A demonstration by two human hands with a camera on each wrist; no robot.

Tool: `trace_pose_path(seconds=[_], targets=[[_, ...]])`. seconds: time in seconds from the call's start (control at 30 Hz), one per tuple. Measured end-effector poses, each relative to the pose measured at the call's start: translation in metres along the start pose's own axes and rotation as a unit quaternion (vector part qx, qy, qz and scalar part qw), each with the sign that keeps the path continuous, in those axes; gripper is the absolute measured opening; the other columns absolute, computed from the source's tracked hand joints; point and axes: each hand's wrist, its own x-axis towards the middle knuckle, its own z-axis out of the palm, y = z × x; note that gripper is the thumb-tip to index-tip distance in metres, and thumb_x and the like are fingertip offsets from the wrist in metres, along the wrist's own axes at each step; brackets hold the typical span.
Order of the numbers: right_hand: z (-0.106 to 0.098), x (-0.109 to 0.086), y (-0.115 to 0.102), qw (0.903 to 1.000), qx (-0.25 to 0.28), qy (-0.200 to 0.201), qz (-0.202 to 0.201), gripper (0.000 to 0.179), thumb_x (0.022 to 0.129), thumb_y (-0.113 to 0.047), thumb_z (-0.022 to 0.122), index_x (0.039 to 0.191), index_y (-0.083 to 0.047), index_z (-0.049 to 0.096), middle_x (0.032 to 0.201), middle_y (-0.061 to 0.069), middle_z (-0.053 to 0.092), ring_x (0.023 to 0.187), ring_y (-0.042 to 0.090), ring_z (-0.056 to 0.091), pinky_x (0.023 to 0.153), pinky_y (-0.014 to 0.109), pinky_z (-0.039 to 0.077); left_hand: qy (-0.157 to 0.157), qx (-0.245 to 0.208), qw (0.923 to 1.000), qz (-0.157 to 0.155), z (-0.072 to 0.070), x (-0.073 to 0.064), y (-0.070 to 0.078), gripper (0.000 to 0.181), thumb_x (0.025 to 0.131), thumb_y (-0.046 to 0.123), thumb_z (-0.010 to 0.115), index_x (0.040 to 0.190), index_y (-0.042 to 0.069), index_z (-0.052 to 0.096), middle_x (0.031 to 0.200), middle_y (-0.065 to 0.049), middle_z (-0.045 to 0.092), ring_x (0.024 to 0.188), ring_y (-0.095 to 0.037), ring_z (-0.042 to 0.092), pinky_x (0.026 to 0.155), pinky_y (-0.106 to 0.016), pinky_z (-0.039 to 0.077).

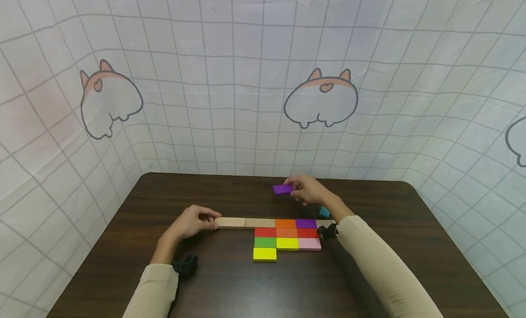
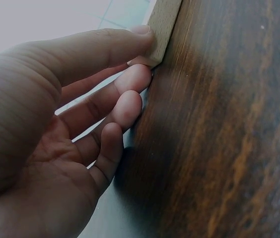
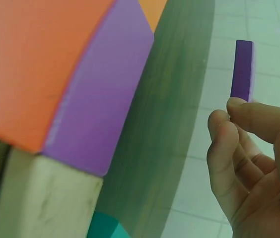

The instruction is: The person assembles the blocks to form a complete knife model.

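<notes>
My right hand pinches a purple block by one end, raised behind the row; in the right wrist view this held purple block points upward from thumb and fingertips. With thumb and fingertips, my left hand grips the left end of a plain wooden block. That block heads a straight row with a second wooden block, an orange block, another purple block and a wooden piece partly hidden by the right wrist.
In front of the row lie red, orange, green, yellow and pink blocks, the nearest a yellow block. A teal block sits behind the row, beside the right wrist. The dark wooden table meets a grid-patterned curtain at the back.
</notes>
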Motion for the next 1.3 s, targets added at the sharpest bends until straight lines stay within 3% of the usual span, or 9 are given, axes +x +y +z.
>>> trace_pose_path(seconds=[0.23, 0.47, 0.87, 1.07, 1.3], targets=[[0.004, -0.031, -0.001, 0.9993, -0.019, 0.024, -0.020, 0.037, 0.098, -0.007, 0.068, 0.134, -0.012, 0.063, 0.079, 0.005, 0.063, 0.054, 0.015, 0.058, 0.051, 0.030, 0.055, 0.000, 0.001, 1.0000, 0.002, 0.001, 0.001, -0.001, 0.025, 0.092, 0.020, 0.078, 0.116, 0.015, 0.078, 0.091, -0.003, 0.070, 0.077, -0.017, 0.058, 0.070, -0.031, 0.048], [0.011, -0.063, -0.002, 0.9982, -0.005, 0.043, -0.041, 0.037, 0.095, -0.005, 0.071, 0.131, -0.010, 0.064, 0.082, 0.005, 0.061, 0.059, 0.015, 0.057, 0.048, 0.028, 0.053, 0.001, 0.005, 1.0000, 0.004, 0.000, 0.000, -0.001, 0.026, 0.092, 0.020, 0.078, 0.117, 0.013, 0.078, 0.091, -0.004, 0.070, 0.077, -0.016, 0.058, 0.070, -0.032, 0.048], [0.024, -0.108, -0.004, 0.9970, 0.001, 0.068, -0.037, 0.034, 0.095, -0.009, 0.071, 0.129, -0.010, 0.065, 0.089, 0.004, 0.059, 0.047, 0.010, 0.053, 0.045, 0.027, 0.051, 0.004, 0.001, 1.0000, -0.002, 0.001, 0.000, -0.002, 0.024, 0.091, 0.018, 0.078, 0.115, 0.017, 0.079, 0.090, -0.001, 0.070, 0.078, -0.019, 0.059, 0.072, -0.034, 0.048], [0.034, -0.125, -0.004, 0.9974, 0.007, 0.065, -0.031, 0.037, 0.095, -0.010, 0.072, 0.131, -0.010, 0.065, 0.092, 0.004, 0.061, 0.049, 0.009, 0.054, 0.047, 0.027, 0.053, 0.005, 0.001, 1.0000, 0.001, 0.001, 0.000, -0.002, 0.024, 0.091, 0.018, 0.078, 0.115, 0.016, 0.079, 0.089, -0.001, 0.070, 0.078, -0.020, 0.058, 0.072, -0.035, 0.048], [0.048, -0.140, -0.003, 0.9980, 0.017, 0.049, -0.037, 0.037, 0.095, -0.012, 0.072, 0.131, -0.010, 0.065, 0.084, 0.001, 0.059, 0.048, 0.007, 0.053, 0.046, 0.027, 0.052, 0.007, 0.010, 0.9999, 0.009, 0.001, 0.001, -0.003, 0.024, 0.091, 0.020, 0.078, 0.115, 0.016, 0.079, 0.090, -0.001, 0.070, 0.079, -0.018, 0.060, 0.073, -0.033, 0.049]])
